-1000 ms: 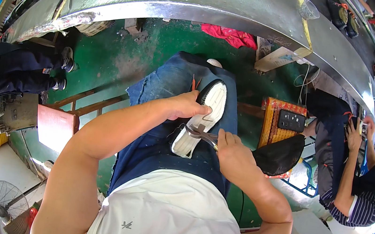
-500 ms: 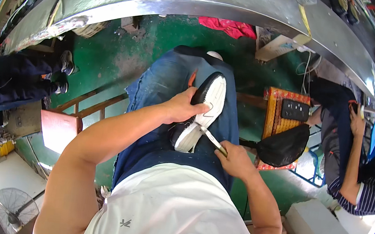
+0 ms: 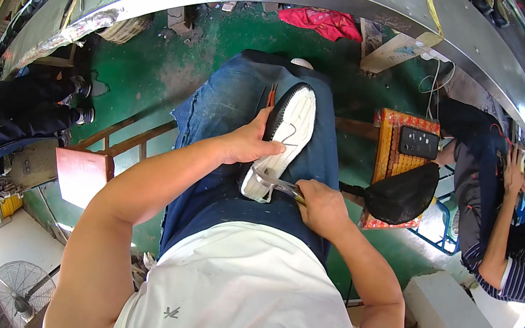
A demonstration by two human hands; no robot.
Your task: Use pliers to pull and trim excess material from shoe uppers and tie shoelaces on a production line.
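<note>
A shoe [image 3: 295,125] with a dark upper lies across my lap, its white sole turned up and toe pointing away from me. My left hand [image 3: 252,141] is closed round its left side, thumb pressed on the sole. A thin dark line curves over the sole near that thumb. In my closed right hand [image 3: 323,208] is a steel hand tool with a curved head [image 3: 267,177]; its exact kind is unclear. That head rests on or just over the sole near the heel. An orange-handled thing [image 3: 271,95] shows beside the toe, on my jeans.
A metal-edged bench [image 3: 230,4] spans the far side. To the right, a black bag [image 3: 402,199] and a dark phone [image 3: 418,142] lie on a woven seat, with a seated person [image 3: 501,215] beyond. Another person stands left, behind a wooden stool [image 3: 83,175]. A fan [image 3: 22,288] stands lower left.
The tool's head has shifted left across the heel part of the sole, and my right hand has moved up and left. My left hand keeps its hold on the shoe.
</note>
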